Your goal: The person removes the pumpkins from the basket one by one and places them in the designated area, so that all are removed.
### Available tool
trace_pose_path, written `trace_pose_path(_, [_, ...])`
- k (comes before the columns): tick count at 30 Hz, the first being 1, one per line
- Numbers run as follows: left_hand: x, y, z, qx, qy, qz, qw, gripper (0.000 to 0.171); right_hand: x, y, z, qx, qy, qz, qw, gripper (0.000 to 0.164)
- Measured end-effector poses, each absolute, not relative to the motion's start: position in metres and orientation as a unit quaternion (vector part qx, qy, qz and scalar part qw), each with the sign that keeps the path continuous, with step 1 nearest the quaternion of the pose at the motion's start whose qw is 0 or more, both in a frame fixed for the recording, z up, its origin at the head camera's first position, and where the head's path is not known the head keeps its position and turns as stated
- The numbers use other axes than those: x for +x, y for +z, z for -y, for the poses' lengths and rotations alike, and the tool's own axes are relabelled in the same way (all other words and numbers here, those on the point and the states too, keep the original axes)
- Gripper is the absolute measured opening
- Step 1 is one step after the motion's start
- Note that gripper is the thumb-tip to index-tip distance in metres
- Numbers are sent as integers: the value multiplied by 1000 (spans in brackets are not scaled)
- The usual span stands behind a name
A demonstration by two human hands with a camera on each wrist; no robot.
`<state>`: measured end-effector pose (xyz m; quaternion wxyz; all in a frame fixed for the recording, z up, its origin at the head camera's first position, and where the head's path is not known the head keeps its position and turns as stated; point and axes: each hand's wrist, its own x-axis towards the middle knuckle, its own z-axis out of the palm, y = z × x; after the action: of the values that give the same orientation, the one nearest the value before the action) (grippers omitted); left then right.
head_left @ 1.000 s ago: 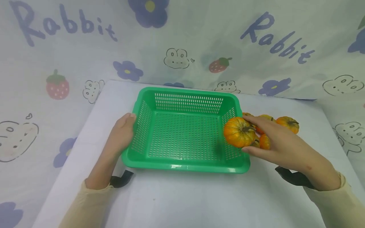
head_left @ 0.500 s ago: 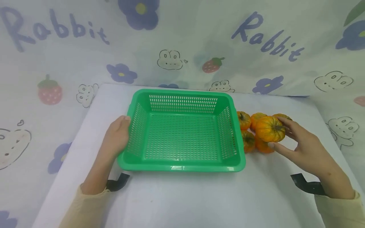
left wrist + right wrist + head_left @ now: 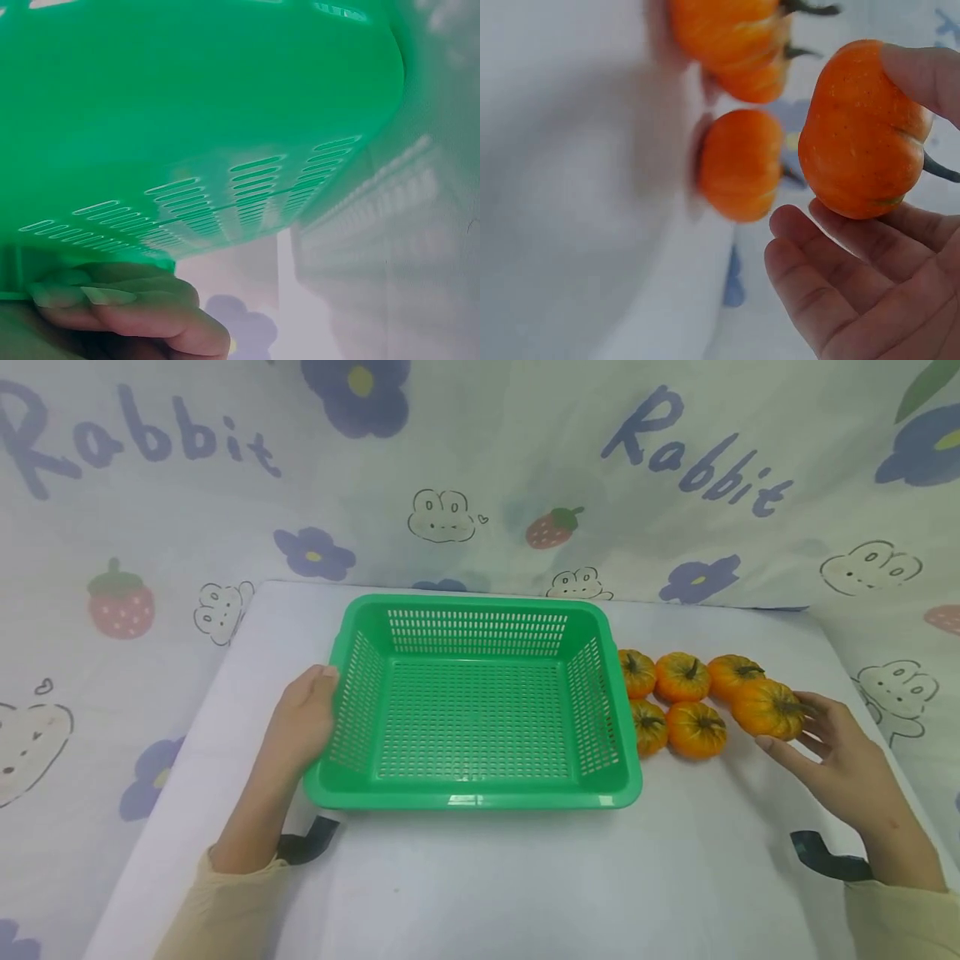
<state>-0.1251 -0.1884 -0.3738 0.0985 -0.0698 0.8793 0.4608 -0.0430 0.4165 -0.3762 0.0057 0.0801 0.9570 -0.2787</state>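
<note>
In the head view a green plastic basket sits mid-table, and no object shows inside it. My left hand grips its left rim; in the left wrist view the curled fingers lie under the rim against the slotted wall. Right of the basket, my right hand holds a small orange pumpkin between thumb and fingers. The right wrist view shows this pumpkin raised off the table, its stem toward the palm. Several like pumpkins rest in two rows between the basket and that hand.
A white cloth covers the table. Behind it hangs a curtain printed with rabbits, flowers and strawberries. A dark curved piece shows at each wrist. The nearest pumpkins stand close against the basket's right side.
My right hand has carried the pumpkin rightward, from over the basket's right rim to beyond the rows of pumpkins. My left hand stays on the basket rim. The head view has shifted slightly.
</note>
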Motion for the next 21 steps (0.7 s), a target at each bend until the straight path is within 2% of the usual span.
trace_pose_path(7, [-125,-373,189,-68,462,-879,97,65,-40,-395,-432,84,-291,-953,24,84])
trace_pose_path(16, [-125,-374,189,-74,468,-876,96,63,-42,-408,-438,111,-272,-954,64,90])
trace_pose_path(21, [-125,-374,189,-70,471,-875,91,63,-42,-413,-437,115,-280,-951,64,90])
